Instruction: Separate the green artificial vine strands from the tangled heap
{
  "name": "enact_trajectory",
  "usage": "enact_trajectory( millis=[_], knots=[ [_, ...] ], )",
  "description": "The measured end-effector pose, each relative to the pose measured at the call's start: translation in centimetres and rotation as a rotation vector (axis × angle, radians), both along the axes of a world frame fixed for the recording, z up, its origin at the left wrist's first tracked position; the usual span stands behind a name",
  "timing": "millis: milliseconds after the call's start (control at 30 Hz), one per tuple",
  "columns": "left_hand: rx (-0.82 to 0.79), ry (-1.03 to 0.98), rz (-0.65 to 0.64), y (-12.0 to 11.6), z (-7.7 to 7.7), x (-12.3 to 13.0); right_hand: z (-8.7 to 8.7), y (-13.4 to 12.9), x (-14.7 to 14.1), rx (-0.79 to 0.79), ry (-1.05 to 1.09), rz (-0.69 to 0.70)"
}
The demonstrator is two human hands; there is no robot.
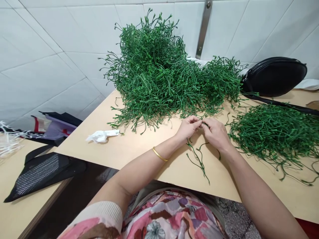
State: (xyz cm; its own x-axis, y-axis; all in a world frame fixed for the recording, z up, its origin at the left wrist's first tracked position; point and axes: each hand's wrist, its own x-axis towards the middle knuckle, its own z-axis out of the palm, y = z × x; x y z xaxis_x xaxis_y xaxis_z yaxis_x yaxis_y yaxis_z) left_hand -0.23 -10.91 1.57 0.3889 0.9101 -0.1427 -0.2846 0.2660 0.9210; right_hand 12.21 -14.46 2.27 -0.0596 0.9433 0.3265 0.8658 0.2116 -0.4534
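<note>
My left hand (188, 127) and my right hand (216, 132) meet over the table, thumbs and forefingers pinched close together. Between them runs a thin green artificial stem (205, 124), gripped by both hands. Below the hands, a few loose green stems (199, 159) lie on the wood. Right behind my fingers rises a large heap of green stems (154, 76) with small budded tips. To the right of my right hand spreads a second, lower pile of stems (276, 131). The fingertips partly hide the held piece.
A black bag (276, 76) with a strap stands at the back right. A crumpled white wrapper (99, 136) lies on the light wooden table (139, 149), left of the heap. A black mesh bag (37, 174) rests on another table at left. Behind is a tiled wall (82, 33).
</note>
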Motion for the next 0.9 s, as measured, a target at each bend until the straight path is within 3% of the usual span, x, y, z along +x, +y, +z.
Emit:
enact_trajectory(
  millis=[267,367,567,767,900],
  knots=[
    [0.126,0.014,0.174,-0.4,0.5,0.2,0.3,-0.4,-0.9,-0.149,0.189,-0.042],
    [0.019,-0.024,0.126,-0.4,0.9,0.0,0.2,-0.5,-1.0,-0.115,0.254,-0.004],
    [-0.254,-0.15,0.026,-0.4,1.4,-0.3,0.7,-0.8,-1.1,0.056,0.171,0.09],
    [-0.362,-0.337,-0.192,-1.2,2.0,-0.4,1.5,-0.8,0.5,-0.12,0.577,0.324],
    [-0.354,-0.385,-0.219,-1.0,2.5,-0.6,2.3,-1.4,0.6,-0.218,0.908,0.459]
  ],
)
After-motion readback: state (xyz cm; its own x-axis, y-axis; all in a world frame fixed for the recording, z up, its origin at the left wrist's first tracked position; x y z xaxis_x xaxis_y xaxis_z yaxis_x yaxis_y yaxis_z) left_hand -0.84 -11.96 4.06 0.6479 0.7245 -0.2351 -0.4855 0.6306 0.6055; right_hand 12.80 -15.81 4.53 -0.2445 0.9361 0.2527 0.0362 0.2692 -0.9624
